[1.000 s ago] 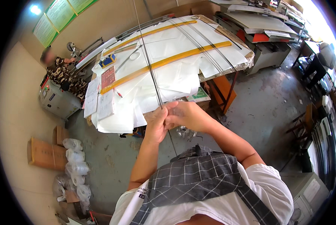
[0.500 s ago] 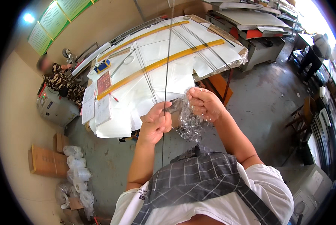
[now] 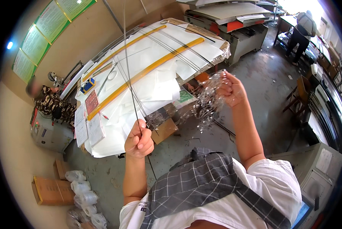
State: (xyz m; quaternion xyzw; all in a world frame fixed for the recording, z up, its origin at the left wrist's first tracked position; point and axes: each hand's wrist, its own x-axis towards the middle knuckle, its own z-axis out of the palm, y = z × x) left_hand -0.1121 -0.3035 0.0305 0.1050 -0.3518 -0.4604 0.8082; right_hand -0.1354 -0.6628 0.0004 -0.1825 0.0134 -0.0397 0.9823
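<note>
My left hand (image 3: pixel 139 140) is closed around a long, thin dark rod (image 3: pixel 127 68) standing nearly upright, its upper end past the top edge of the view. Out to the right, my right hand (image 3: pixel 232 91) pinches a loose tangle of clear, shiny plastic film strips (image 3: pixel 208 100), which hangs left of the fingers, apart from the rod. Beyond both hands is a worktable (image 3: pixel 155 86) covered with white sheets. Several more thin dark rods lie across a yellow bar (image 3: pixel 146 71) on it.
A cardboard box (image 3: pixel 164 130) sits under the table's near edge. At left are a person in camouflage clothing (image 3: pixel 50 101), a grey machine (image 3: pixel 50 131) and plastic-wrapped rolls (image 3: pixel 81 187). Another person (image 3: pixel 302 32) stands far right, past a wooden stool (image 3: pixel 299 93).
My right hand has pulled away up and to the right with the plastic strips, which spread out. My left hand sits further left and slightly lower, still on the rod. The view has shifted.
</note>
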